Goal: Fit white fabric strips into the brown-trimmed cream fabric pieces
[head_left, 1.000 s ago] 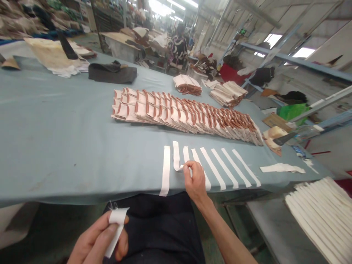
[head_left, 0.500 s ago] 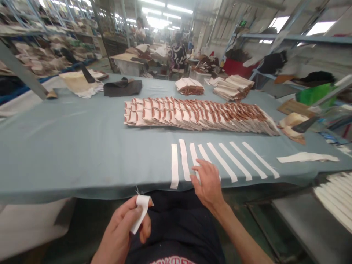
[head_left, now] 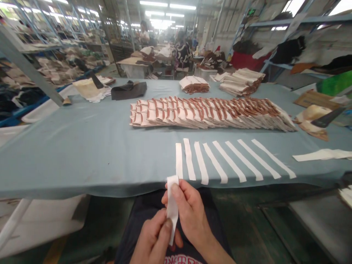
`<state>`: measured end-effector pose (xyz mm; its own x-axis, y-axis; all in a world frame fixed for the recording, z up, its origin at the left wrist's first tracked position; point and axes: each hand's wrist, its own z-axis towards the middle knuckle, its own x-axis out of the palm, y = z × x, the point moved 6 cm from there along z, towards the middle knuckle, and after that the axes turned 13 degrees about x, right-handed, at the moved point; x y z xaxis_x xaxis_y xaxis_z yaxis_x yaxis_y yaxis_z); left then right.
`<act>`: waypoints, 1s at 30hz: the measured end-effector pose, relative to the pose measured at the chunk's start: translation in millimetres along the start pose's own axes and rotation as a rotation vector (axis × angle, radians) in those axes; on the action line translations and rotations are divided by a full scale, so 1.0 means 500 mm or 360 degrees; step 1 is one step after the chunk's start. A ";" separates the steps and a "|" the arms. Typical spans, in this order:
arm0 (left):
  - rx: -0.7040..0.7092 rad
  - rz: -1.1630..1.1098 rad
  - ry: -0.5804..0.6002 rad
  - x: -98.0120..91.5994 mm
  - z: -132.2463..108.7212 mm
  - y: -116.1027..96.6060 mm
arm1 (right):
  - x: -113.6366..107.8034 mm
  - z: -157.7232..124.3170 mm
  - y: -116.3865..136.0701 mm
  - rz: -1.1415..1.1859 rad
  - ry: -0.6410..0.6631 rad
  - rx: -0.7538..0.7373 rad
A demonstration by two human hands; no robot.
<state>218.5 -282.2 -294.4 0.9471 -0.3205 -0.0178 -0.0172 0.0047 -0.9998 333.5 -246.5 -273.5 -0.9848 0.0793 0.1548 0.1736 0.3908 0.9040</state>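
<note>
A short white fabric strip (head_left: 172,205) is pinched between both of my hands, just in front of the table edge. My left hand (head_left: 154,233) grips its lower part between thumb and fingers. My right hand (head_left: 189,209) holds the upper end, thumb on top, where the strip bends over the fingers. Beyond them several white strips lie side by side on the table; the leftmost strip (head_left: 179,159) is upright and partly behind my right hand, while the rightmost strip (head_left: 273,157) slants. The fingertips under the held strip are partly hidden.
The table (head_left: 82,154) has a blue-grey cover. A long row of overlapping cream and brown fabric pieces (head_left: 209,113) lies behind the strips, with more stacks (head_left: 242,82) farther back. A dark folded cloth (head_left: 129,90) sits back left. A person (head_left: 182,55) is in the distance.
My right hand has come away from the laid-out strips, moving left and down to grip the strip in my left hand. The strip is now straighter, and the view has shifted slightly.
</note>
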 end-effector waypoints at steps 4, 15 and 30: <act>0.0053 0.0125 0.0006 0.005 -0.024 0.033 | 0.008 -0.007 0.008 -0.0030 0.0047 -0.0039; 0.0110 0.0549 0.0377 0.002 -0.065 0.143 | -0.011 -0.021 -0.012 0.0093 -0.0128 -0.0078; -0.0014 0.0357 0.0185 0.013 -0.056 0.116 | -0.016 -0.052 0.007 0.0237 -0.0302 -0.0012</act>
<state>214.9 -310.3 -352.6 0.8759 -0.4194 -0.2386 -0.2261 0.0801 -0.9708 341.7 -269.5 -261.2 -0.9284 0.3066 0.2099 0.3161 0.3549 0.8798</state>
